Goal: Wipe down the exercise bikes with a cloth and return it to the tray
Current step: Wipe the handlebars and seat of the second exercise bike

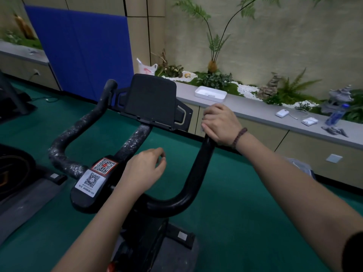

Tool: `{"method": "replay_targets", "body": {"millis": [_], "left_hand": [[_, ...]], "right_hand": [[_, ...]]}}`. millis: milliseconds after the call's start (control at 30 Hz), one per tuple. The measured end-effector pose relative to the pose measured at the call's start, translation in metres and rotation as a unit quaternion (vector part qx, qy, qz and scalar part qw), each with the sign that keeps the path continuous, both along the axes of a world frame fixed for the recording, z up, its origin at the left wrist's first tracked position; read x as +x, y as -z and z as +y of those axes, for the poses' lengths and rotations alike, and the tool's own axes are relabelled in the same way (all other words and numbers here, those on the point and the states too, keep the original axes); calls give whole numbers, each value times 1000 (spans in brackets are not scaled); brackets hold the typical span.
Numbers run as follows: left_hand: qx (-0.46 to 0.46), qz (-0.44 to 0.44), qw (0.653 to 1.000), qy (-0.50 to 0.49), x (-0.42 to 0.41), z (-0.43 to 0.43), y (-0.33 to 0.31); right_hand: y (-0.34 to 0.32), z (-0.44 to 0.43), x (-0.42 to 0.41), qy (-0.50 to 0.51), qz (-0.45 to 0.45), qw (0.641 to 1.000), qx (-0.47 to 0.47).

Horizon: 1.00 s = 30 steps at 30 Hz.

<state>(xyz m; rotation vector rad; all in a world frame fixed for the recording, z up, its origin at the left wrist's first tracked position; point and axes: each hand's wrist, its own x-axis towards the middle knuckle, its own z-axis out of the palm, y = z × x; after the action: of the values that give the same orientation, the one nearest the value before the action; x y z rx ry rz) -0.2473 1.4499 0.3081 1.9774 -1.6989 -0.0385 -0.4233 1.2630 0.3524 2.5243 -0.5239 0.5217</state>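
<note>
A black exercise bike (135, 195) stands in front of me with its console (151, 99) at the top. The left handlebar (78, 130) is speckled white; the right handlebar (196, 173) looks plain black. My right hand (220, 124) is clenched around the upper end of the right handlebar, and a pale edge of cloth (203, 128) peeks out under its fingers. Above the bike's centre, by the QR stickers (98, 173), my left hand (145, 169) hovers loosely curled, holding nothing. The white tray (211, 93) sits on the grey ledge behind the bike.
The ledge (255, 110) carries a white power bank (282, 113), a cable, a water bottle (337, 114) and a strip of plants. A blue mat (82, 48) leans on the wall. Part of another machine (13, 173) stands at the left on the green floor.
</note>
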Motion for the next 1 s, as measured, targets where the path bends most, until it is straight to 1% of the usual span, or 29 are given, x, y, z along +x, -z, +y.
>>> {"method": "replay_targets", "body": {"millis": [167,233,267,333,367,400,467,533,567,700,733,800,833,900,933,967,1000], "left_hand": [[2,3,1000,-4,0,-1,1],[2,3,1000,-7,-1,0,1],[3,2,1000,-9,-1,1,0],[5,2,1000,-13,-2,1,-1],[5,2,1000,-16,-2,2,-2],[4,4,1000,-19,-2,2,-3],[2,7,1000,-19,-4,3,-4],[3,6,1000,-18,-5,4,-4],[3,6,1000,-18,-5,4,-4],[-2,6,1000,-17,-4,4,-3],[0,6,1000,-16,-4,4,-3],[1,4,1000,-16,-4,4,-4],[0,2,1000,-15,-4,4,-4],[1,-1,1000,-10,-4,5,-3],[2,-1,1000,-9,-3,5,-3],[1,-1,1000,-10,-3,5,-3],[0,-2,1000,-11,-3,5,-2]], "right_hand": [[-19,-4,7,44,35,998,41],[-25,-8,12,73,17,994,78],[-30,-11,15,95,-7,988,124],[-42,-20,21,132,-68,953,263],[-45,-22,22,139,-93,942,293],[-46,-21,23,148,-104,940,288],[-37,-14,21,149,-102,961,211],[-26,-6,19,140,-78,977,141],[-23,-2,18,143,-67,979,132],[-9,18,19,158,-28,978,132],[0,28,20,151,-22,979,132],[18,50,17,102,-24,982,157],[26,59,14,72,-39,979,189],[36,70,7,15,-105,957,271],[39,72,4,-9,-131,949,288],[40,73,1,-30,-138,950,280],[41,71,0,-48,-130,957,253]]}}
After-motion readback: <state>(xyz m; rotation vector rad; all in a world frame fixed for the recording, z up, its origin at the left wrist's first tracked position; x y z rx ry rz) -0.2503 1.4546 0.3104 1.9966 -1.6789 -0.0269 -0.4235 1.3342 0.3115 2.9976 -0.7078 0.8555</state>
